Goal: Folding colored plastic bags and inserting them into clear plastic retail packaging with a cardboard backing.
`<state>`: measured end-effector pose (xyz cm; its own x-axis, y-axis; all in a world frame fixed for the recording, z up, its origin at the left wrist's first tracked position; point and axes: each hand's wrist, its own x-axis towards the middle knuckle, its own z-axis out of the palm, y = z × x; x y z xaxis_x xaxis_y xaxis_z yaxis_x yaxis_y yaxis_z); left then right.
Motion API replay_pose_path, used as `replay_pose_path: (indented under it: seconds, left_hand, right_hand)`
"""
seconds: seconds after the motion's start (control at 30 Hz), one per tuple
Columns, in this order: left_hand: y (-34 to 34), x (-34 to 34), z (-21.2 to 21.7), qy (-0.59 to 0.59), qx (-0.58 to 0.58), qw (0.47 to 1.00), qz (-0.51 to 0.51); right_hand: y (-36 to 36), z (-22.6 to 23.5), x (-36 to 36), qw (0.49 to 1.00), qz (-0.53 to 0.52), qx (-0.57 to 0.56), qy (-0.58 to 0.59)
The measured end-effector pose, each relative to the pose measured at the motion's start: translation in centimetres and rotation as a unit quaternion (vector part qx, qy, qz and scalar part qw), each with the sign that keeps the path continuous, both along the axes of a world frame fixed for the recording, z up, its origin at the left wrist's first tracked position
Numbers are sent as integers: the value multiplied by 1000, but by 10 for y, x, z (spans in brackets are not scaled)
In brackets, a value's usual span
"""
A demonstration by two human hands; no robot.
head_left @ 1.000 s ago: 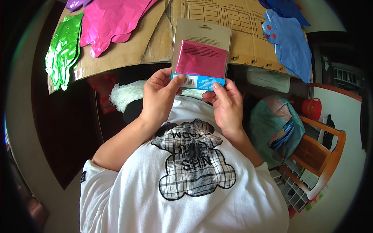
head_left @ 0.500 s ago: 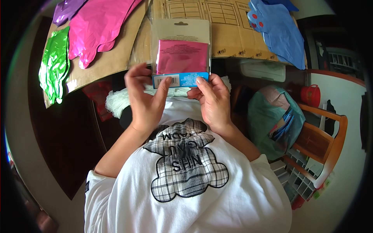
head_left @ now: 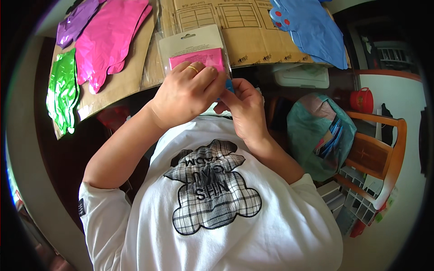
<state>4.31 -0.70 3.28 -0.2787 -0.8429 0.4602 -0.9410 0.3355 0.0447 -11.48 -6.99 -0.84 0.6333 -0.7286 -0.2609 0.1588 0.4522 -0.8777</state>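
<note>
A clear plastic packet with a hang hole holds a folded, shiny pink sheet. It is tilted in front of me at the cardboard's near edge. My left hand, a ring on one finger, lies across the packet's lower part with its fingers curled over it. My right hand pinches the lower right corner between thumb and fingers, where a bit of the blue band shows. Most of that band is hidden behind my left hand.
Flat pink, green and purple foil pieces lie left on the cardboard. Blue ones lie at right. Below right, a teal bag stuffed with packets sits by a wooden chair.
My left hand has moved from the packet's left edge to across its lower front, fingers now curled. The packet has tilted and shifted slightly left. My right hand keeps its corner.
</note>
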Motion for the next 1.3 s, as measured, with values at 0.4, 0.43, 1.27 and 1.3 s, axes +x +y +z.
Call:
replay_pose_path:
  seconds: [0.4, 0.43, 1.27, 1.3]
  left_hand:
    - [-12, 3, -5, 32, -34, 999, -12]
    - [-12, 3, -2, 20, -18, 1000, -14]
    - [55, -43, -35, 803, 28, 569, 172]
    - [57, -40, -38, 841, 71, 513, 156]
  right_hand:
    - [-6, 7, -1, 1000, 13, -8, 24]
    - [-6, 6, -1, 999, 14, -5, 28]
    - [-23, -14, -13, 991, 46, 120, -35]
    - [-22, -17, -15, 989, 67, 131, -34]
